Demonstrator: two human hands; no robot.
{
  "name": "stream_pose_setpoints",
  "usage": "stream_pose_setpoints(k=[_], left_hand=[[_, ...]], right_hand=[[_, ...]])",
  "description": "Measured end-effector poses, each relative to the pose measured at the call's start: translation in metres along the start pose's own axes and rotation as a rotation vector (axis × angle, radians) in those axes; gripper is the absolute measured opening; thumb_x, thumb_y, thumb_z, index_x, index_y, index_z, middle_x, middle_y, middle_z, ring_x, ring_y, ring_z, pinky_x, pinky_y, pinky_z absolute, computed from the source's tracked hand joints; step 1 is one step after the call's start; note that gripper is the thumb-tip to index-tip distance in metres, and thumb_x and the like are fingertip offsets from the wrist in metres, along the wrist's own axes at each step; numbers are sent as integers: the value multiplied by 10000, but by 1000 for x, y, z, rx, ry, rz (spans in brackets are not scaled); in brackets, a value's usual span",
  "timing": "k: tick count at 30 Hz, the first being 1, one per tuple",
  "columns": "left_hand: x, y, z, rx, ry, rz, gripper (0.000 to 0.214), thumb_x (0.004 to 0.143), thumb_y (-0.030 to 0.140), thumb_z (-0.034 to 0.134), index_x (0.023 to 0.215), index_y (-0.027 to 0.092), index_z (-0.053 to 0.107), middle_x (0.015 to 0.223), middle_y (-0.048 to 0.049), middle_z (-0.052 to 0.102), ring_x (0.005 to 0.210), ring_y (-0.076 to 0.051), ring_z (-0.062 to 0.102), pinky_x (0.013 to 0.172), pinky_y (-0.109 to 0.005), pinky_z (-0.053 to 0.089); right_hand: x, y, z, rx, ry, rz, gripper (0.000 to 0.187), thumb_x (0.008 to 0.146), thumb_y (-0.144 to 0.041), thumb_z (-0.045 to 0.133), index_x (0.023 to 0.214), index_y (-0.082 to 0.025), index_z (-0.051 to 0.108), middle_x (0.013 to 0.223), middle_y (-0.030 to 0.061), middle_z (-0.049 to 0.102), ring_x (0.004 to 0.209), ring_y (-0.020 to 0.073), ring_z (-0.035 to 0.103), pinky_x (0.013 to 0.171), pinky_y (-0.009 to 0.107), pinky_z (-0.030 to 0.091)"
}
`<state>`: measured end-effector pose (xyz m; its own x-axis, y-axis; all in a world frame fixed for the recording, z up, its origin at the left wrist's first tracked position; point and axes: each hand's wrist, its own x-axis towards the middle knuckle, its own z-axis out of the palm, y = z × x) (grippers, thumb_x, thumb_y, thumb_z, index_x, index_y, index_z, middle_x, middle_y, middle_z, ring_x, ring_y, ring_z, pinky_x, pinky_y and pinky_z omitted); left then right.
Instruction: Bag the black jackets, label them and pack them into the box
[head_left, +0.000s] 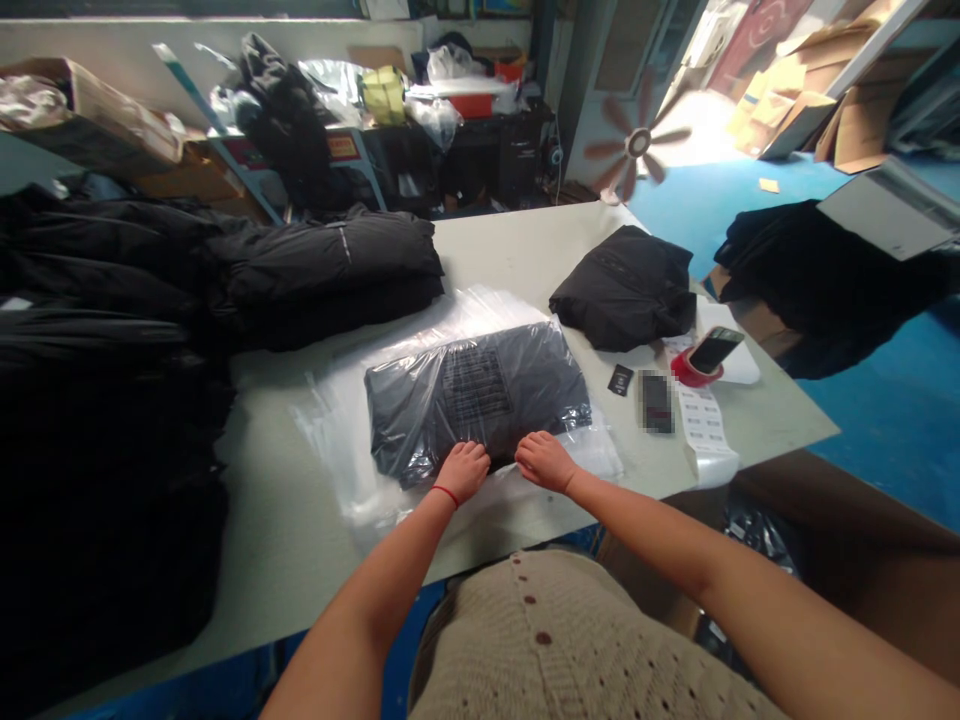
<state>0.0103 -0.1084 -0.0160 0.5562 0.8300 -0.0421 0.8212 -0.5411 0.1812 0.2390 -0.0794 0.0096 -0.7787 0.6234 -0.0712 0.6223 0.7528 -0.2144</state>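
A dark garment folded inside a clear plastic bag (476, 400) lies flat on the pale table (277, 540), with loose plastic film (337, 440) spreading beneath it. My left hand (461, 472), with a red string around the wrist, rests on the bag's near edge. Beside it, my right hand (544, 462) lies on the same edge, its fingers curled slightly down. Neither hand clearly grips the plastic. A folded black padded jacket (622, 290) sits further back, to the right of the bag.
A tall stack of black padded garments (112, 390) covers the table's left side. To the right lie a phone (714, 350) on a red tape roll (694, 370), a label strip (701, 425), and a small black tag (620, 380). Cardboard boxes (795, 110) and a fan (637, 142) stand beyond.
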Motion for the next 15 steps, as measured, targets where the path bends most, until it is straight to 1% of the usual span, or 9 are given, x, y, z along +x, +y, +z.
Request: stream_pose_setpoints(k=[3,6,8,11,13,15], left_hand=[[1,-1,-2,-37,-2,-17,277,946,281,442,831,201,681,873,-76,637,888,-195,546,826,-348,377],[4,-5,-9,-112,-4,-71,355,969,346,392,829,192,679,846,-72,665,858,-188,573,804,-330,398],[8,-7,-17,-182,-34,-83,390,969,401,377,840,196,683,824,-63,679,822,-182,589,779,-314,413],[13,-11,-27,-223,-101,-67,323,888,484,514,885,215,691,800,-47,691,779,-182,605,729,-289,429],[16,-12,-29,-194,-129,-74,240,853,430,572,850,223,695,773,-41,695,764,-184,611,712,-282,435],[17,-12,-27,-185,-128,-105,207,875,325,535,790,225,695,763,-33,707,761,-179,616,729,-283,444]], right_hand=[[12,2,-6,43,-34,64,189,926,-266,461,946,-177,626,944,78,646,915,204,533,808,314,341],[21,0,-11,70,-70,198,209,941,-274,434,976,-183,619,894,70,666,861,192,581,752,284,355],[26,-1,-13,81,-93,284,225,951,-297,422,1017,-195,613,893,71,684,842,191,613,728,271,361],[32,-2,-17,98,-145,374,240,957,-328,422,1075,-222,602,912,70,710,823,198,649,702,265,374],[35,-1,-18,112,-174,403,243,954,-335,425,1082,-236,606,930,67,721,827,205,662,698,269,387],[35,0,-20,127,-179,403,232,939,-329,446,1059,-240,624,947,64,724,836,207,664,702,273,397]])
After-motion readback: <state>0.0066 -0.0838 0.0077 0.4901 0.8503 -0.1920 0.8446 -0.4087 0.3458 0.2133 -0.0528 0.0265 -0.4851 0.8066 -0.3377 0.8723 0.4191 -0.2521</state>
